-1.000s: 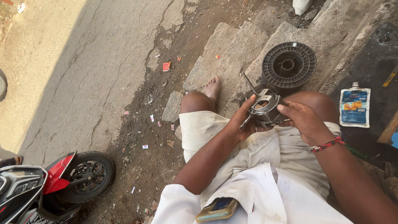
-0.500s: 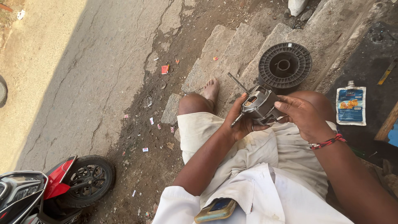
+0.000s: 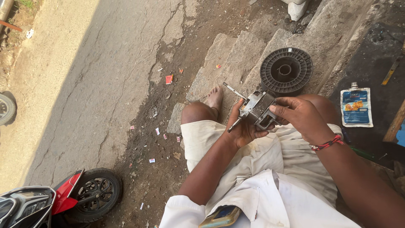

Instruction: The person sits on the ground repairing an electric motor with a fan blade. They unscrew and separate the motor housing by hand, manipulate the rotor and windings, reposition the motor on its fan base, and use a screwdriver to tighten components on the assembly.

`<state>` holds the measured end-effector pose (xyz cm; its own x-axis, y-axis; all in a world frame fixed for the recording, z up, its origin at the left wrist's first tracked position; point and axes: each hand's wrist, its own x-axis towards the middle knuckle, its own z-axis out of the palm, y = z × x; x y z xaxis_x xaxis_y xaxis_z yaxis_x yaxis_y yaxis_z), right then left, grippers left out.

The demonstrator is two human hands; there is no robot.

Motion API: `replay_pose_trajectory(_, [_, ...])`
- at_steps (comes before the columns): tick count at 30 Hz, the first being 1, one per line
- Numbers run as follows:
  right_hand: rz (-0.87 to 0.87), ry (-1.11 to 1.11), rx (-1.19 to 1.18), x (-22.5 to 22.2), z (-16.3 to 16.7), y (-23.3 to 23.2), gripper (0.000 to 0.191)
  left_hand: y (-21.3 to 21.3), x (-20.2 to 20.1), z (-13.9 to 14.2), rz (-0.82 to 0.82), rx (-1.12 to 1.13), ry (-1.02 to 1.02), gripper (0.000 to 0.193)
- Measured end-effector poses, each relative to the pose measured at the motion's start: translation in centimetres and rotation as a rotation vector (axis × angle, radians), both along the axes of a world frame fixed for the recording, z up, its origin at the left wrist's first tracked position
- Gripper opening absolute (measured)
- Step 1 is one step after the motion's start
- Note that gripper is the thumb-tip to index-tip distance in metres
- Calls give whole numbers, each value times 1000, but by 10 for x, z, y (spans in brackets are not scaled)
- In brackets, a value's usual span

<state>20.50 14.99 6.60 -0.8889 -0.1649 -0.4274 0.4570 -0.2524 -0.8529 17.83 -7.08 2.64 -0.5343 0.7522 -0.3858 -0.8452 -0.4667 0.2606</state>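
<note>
I sit on stone steps and hold a small grey metal motor part (image 3: 258, 109) above my knees. A thin shaft sticks out of it toward the upper left and another toward the lower left. My left hand (image 3: 241, 128) cups it from below. My right hand (image 3: 297, 116), with a red thread band at the wrist, grips its right side with fingers curled over the top. A black round ribbed plastic disc (image 3: 287, 71) lies on the step just beyond the part.
A blue and white pouch (image 3: 355, 107) lies on the dark ground at right. My bare foot (image 3: 214, 98) rests on a stone step (image 3: 219, 59). A red and black scooter's front wheel (image 3: 96, 193) stands at bottom left. A phone (image 3: 219, 216) pokes from my pocket.
The view shifted slightly and I turned the metal part in my hands, so it now lies more sideways with its shaft pointing upper left. Both hands stay on it.
</note>
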Motion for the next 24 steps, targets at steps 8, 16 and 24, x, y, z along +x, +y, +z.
replay_pose_trajectory(8, [-60,164,237,3,30,-6,40,1,2,12,49,192,-55,86])
replay_pose_trajectory(16, [-35,234,222,0,34,-9,40,1,4,11,71,211,-53,86])
replay_pose_trajectory(24, [-35,159,222,-4,22,-7,41,1,3,5,70,193,-29,88])
